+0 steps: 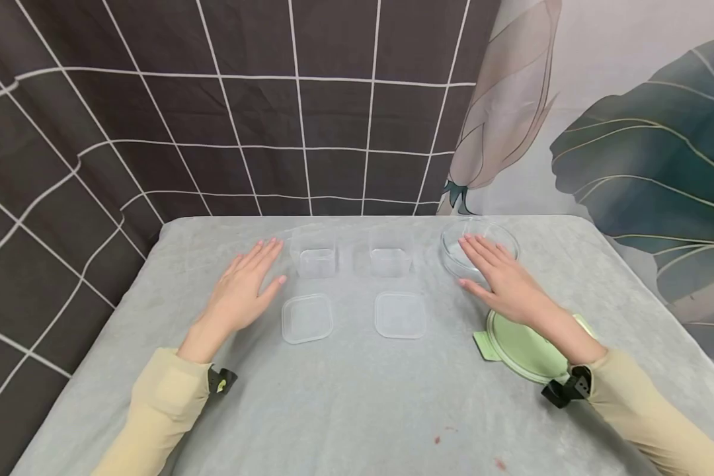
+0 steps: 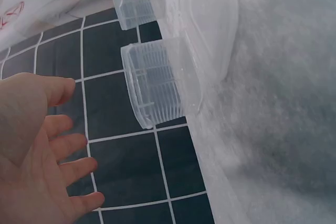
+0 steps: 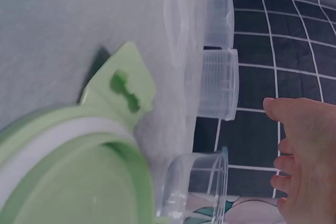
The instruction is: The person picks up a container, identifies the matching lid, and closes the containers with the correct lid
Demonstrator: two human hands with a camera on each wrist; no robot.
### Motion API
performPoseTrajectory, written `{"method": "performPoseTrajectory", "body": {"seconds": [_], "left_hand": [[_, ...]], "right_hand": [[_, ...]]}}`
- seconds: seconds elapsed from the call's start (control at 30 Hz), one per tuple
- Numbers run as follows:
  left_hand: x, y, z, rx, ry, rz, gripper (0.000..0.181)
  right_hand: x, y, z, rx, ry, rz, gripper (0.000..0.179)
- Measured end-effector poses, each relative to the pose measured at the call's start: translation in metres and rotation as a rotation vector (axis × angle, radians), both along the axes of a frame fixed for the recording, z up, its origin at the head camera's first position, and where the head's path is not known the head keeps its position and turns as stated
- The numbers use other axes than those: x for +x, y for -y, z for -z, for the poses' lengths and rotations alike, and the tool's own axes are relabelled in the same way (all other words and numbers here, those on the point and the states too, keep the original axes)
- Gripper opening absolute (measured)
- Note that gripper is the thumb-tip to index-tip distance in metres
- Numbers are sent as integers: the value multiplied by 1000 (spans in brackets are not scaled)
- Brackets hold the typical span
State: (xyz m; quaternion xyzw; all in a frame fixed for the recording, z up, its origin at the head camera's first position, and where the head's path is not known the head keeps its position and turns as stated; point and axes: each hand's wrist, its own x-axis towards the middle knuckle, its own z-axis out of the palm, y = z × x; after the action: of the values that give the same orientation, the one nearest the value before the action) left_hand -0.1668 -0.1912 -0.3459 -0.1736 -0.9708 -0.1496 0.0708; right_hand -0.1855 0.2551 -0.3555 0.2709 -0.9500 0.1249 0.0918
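Observation:
My left hand (image 1: 242, 291) hovers palm down, fingers straight, left of a clear square plastic container (image 1: 318, 262). A second such container (image 1: 391, 262) stands to its right. Two clear square lids, a left lid (image 1: 307, 318) and a right lid (image 1: 400, 315), lie in front of them. Near a round clear bowl (image 1: 452, 261) is my right hand (image 1: 506, 281), fingers extended, partly covering it from the head view. Below the right wrist lies a round green lid (image 1: 526, 347) with a tab (image 3: 123, 82). In the wrist views, both hands appear apart from the containers, holding nothing.
A grey cloth (image 1: 345, 403) covers the table, with small reddish spots near its front. Behind stands a dark curtain (image 1: 262, 112) with white grid lines, and a leaf-patterned curtain (image 1: 648, 172) hangs at right. Each wrist wears a black strap (image 1: 220, 381).

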Motion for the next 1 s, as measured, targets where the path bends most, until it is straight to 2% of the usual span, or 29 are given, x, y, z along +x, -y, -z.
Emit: {"method": "performPoseTrajectory", "body": {"seconds": [0.4, 0.77, 1.0], "left_hand": [[0, 0, 1, 41, -45, 1, 60], [-1, -1, -1, 121, -45, -18, 55], [-2, -2, -2, 152, -19, -49, 53]], "right_hand": [[-6, 20, -3, -55, -77, -32, 64], [-13, 45, -8, -129, -104, -37, 55], [-18, 59, -6, -168, -133, -74, 52]]}}
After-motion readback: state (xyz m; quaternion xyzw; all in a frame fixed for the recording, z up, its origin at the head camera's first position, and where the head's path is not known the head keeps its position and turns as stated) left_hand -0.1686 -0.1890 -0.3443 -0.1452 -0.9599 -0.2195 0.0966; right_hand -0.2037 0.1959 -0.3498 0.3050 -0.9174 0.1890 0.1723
